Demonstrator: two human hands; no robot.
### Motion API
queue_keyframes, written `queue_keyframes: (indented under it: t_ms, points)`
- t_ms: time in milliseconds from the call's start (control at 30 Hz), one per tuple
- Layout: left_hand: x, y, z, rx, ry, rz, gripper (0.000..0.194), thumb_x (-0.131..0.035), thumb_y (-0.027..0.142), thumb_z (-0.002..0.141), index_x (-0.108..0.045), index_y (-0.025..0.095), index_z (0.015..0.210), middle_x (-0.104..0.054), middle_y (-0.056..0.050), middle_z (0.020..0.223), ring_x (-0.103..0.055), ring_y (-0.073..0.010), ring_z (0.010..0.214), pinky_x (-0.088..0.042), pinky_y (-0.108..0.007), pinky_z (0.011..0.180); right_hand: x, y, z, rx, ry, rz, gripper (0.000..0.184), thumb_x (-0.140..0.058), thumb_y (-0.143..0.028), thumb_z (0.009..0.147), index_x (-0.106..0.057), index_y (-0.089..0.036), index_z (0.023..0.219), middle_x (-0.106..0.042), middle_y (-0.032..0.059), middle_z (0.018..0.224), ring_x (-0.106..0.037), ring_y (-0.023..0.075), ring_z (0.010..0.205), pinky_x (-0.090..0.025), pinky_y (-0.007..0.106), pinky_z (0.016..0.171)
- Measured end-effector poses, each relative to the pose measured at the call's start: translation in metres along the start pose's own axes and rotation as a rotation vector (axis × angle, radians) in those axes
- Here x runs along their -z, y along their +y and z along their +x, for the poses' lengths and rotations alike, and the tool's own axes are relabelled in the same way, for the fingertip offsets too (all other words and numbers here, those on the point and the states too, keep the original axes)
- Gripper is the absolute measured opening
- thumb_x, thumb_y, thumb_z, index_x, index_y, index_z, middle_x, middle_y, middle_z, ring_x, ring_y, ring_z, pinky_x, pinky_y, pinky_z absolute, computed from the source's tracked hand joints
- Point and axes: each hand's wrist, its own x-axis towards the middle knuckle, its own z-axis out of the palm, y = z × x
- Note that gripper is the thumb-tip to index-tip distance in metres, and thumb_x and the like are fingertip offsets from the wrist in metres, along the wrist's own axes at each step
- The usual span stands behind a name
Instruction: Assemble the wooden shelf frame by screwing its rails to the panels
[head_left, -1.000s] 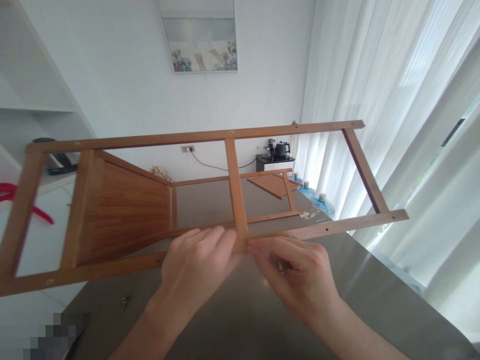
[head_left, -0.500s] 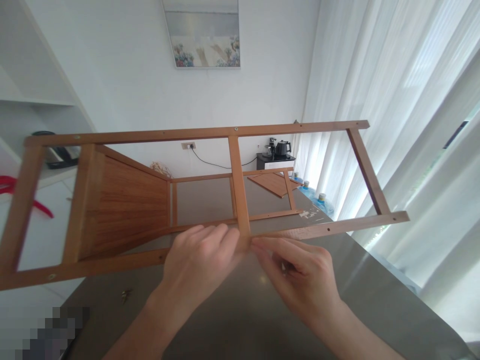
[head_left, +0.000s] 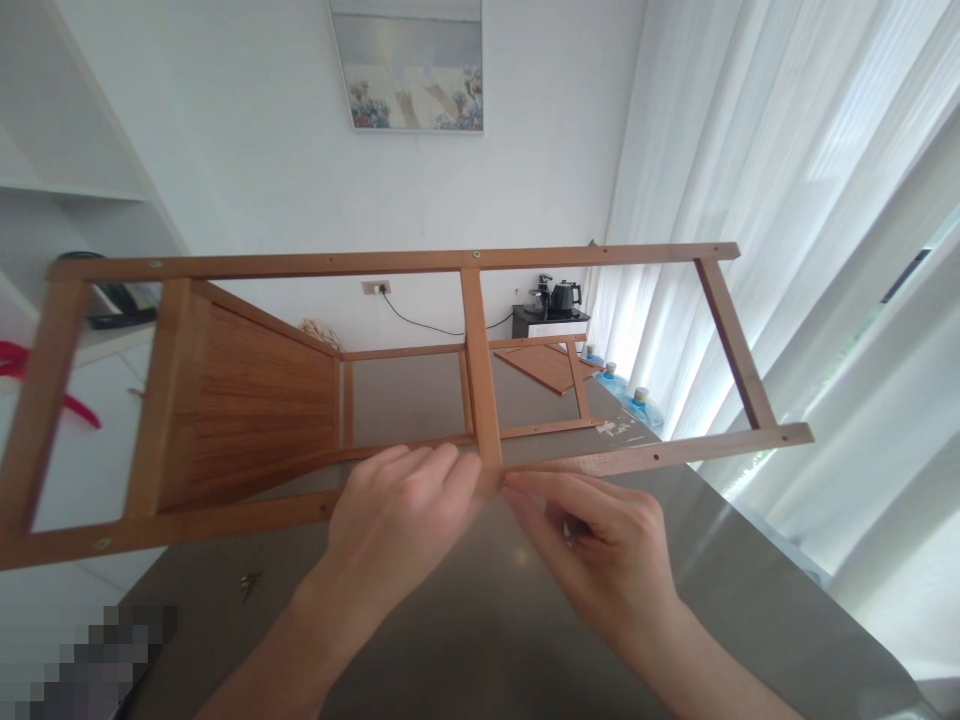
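A wooden shelf frame (head_left: 592,463) lies on its side, its long rails running across the view and a panel (head_left: 262,385) joining the near and far sides at the left. My left hand (head_left: 409,520) is closed over the near lower rail, just left of its joint with the middle crossbar (head_left: 481,370). At that same joint, my right hand (head_left: 600,545) is closed in a pinch, thumb and forefinger tips together against the rail. Whatever lies between those fingertips is hidden. Several small brass-coloured screws (head_left: 248,585) lie on the tabletop, left of my left forearm.
The frame stands on a grey table (head_left: 750,590). A loose wooden panel (head_left: 547,368) lies toward the far end. Water bottles (head_left: 640,400) stand along the right by the curtain (head_left: 750,200). A coffee maker and kettle (head_left: 564,296) are behind; another kettle (head_left: 120,300) is on the left.
The view has shifted very slightly. Both hands keep their places at the crossbar joint, with no clear change in grip.
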Motion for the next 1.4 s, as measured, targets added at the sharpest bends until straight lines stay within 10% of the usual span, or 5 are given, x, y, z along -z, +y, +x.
queue_keyframes:
  t_ms: [267,467,667,867,1400]
  points:
    - [0.000,0.000,0.001,0.004,0.002,-0.016,0.024,-0.065,0.019,0.090,-0.055,0.023,0.068,-0.052,0.003,0.059,-0.054,-0.0194,0.055,-0.028,-0.035,0.059,0.005,0.002,-0.011,-0.061,0.006,-0.016,0.019,-0.073,-0.022,0.091,-0.074,-0.024,0.110,-0.056,-0.0090,0.058,-0.047,0.0061,0.045,-0.041,0.018,0.047]
    - [0.000,0.000,0.001,-0.001,0.004,0.002,0.027,-0.066,0.025,0.091,-0.053,0.023,0.067,-0.051,0.003,0.058,-0.054,-0.0189,0.055,-0.027,-0.035,0.058,0.031,0.002,-0.034,-0.377,-0.151,0.263,0.029,-0.052,-0.039,0.101,-0.058,-0.028,0.127,-0.061,-0.0010,0.082,-0.056,0.0135,0.066,-0.047,0.024,0.058]
    - [0.002,0.000,0.000,0.000,-0.014,0.014,0.028,-0.069,0.028,0.090,-0.053,0.022,0.068,-0.053,0.003,0.059,-0.054,-0.0182,0.056,-0.027,-0.035,0.057,0.044,-0.003,-0.045,-0.590,-0.148,0.374,0.030,-0.041,-0.043,0.107,-0.062,-0.025,0.096,-0.061,0.0030,0.087,-0.058,0.0181,0.085,-0.051,0.028,0.078]
    - [0.004,0.002,0.000,0.019,-0.024,0.004,0.030,-0.066,0.026,0.092,-0.051,0.022,0.066,-0.053,0.002,0.058,-0.053,-0.0174,0.055,-0.025,-0.034,0.057,0.036,-0.012,-0.033,-0.446,-0.102,0.327,0.016,-0.060,-0.034,0.102,-0.071,-0.024,0.096,-0.070,-0.0012,0.073,-0.061,0.0116,0.062,-0.048,0.020,0.055]
    - [0.004,0.001,-0.001,0.026,-0.043,0.017,0.024,-0.069,0.020,0.087,-0.054,0.023,0.068,-0.054,0.003,0.059,-0.058,-0.0204,0.056,-0.026,-0.034,0.056,0.007,-0.005,-0.005,0.056,-0.064,-0.098,0.012,-0.060,-0.012,0.100,-0.069,-0.019,0.098,-0.072,0.0025,0.085,-0.065,0.0149,0.078,-0.050,0.027,0.072]
